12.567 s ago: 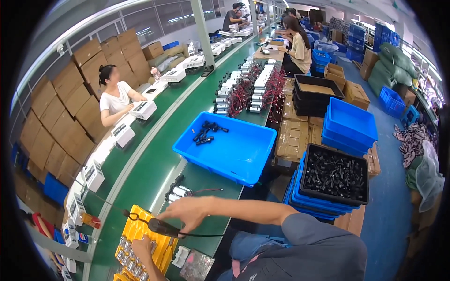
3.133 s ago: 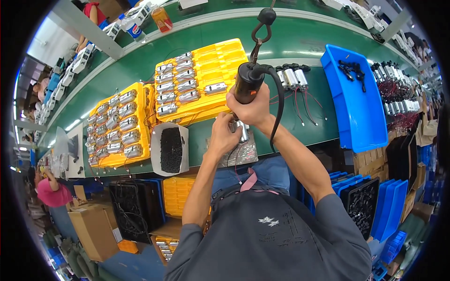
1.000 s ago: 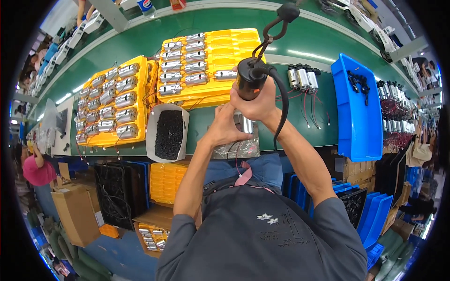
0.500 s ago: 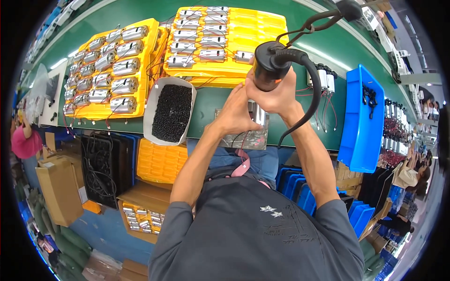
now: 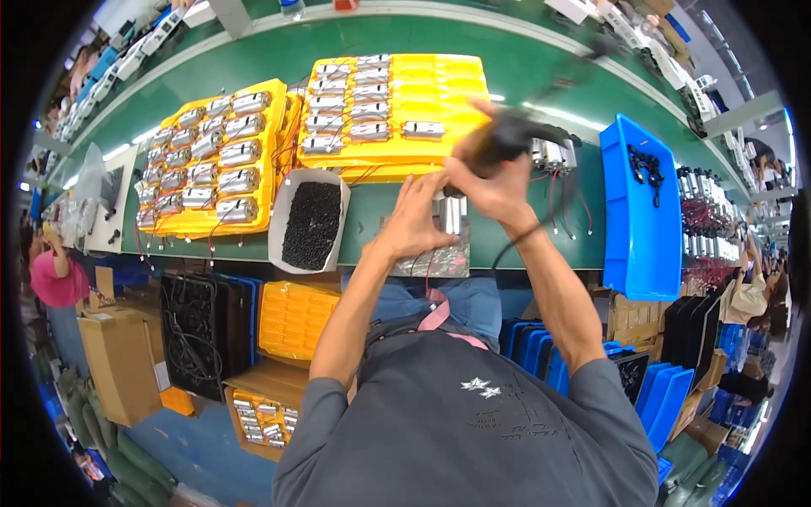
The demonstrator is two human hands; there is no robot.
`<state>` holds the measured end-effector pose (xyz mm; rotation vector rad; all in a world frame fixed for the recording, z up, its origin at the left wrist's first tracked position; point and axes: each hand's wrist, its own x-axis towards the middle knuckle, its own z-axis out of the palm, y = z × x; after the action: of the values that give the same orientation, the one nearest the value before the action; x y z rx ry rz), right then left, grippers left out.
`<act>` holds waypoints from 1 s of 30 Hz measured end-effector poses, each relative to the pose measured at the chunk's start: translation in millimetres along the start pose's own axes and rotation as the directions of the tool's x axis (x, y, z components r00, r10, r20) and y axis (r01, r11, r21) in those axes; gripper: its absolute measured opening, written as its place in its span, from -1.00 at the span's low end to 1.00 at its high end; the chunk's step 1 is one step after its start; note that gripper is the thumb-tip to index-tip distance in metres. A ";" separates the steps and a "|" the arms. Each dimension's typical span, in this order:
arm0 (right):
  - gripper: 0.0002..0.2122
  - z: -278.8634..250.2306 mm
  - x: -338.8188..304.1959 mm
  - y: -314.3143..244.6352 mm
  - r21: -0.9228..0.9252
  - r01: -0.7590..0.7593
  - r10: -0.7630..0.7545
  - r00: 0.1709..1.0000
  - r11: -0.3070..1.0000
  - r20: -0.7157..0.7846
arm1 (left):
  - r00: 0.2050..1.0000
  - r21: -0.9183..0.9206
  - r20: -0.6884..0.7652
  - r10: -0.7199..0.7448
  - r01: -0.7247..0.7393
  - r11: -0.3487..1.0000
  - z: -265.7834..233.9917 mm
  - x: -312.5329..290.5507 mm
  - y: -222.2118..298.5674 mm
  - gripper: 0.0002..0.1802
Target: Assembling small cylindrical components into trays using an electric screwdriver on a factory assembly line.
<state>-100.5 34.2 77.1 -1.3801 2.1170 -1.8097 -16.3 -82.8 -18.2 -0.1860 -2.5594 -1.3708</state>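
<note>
In my right hand [image 5: 500, 188] is a black powered screwdriver [image 5: 504, 139], smeared by motion, hanging from a cord above. It is tilted over a silver cylindrical motor [image 5: 454, 216]; whether its tip touches the motor is hidden. My left hand [image 5: 412, 221] curls round the motor's left side, with the thumb near its lower end. Under the motor lies a clear plastic sheet [image 5: 448, 264] on the green bench. Close to my left hand stands a white bin [image 5: 277, 221] full of small black parts [image 5: 311, 221].
Two yellow trays [image 5: 439, 100] [image 5: 269, 152] hold rows of silver motors with wires. More motors [image 5: 553, 156] stand behind my right hand. A blue bin [image 5: 617, 198] with black pieces sits at the right. Below the bench are cartons [image 5: 122, 363] and blue trays [image 5: 528, 342].
The screwdriver has gone from nearly upright to tilted, its top swinging right, and is now blurred. My left hand stays at the motor. The whole view has shifted slightly.
</note>
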 end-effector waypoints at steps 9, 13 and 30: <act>-0.25 -73.1 -90.0 -20.2 0.273 -0.099 0.202 0.901 0.957 -0.384 | 0.890 0.526 0.117 -0.440 0.320 0.788 17.5 36.8 45.1 -0.24; -0.28 -64.8 -117.2 -31.7 0.311 -0.055 0.175 0.911 0.949 -0.373 | 0.913 0.546 0.158 -0.376 0.236 0.804 19.7 33.2 33.0 -0.36; -0.53 -91.1 -138.1 -71.3 0.178 -0.108 0.140 0.974 0.978 -0.176 | 0.969 0.307 0.137 -0.205 0.155 0.939 133.2 243.3 87.3 -0.31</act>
<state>-24.3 196.4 95.8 -1.0524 2.0230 -2.0847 -251.1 77.1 44.3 -0.0123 -2.9476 -1.0457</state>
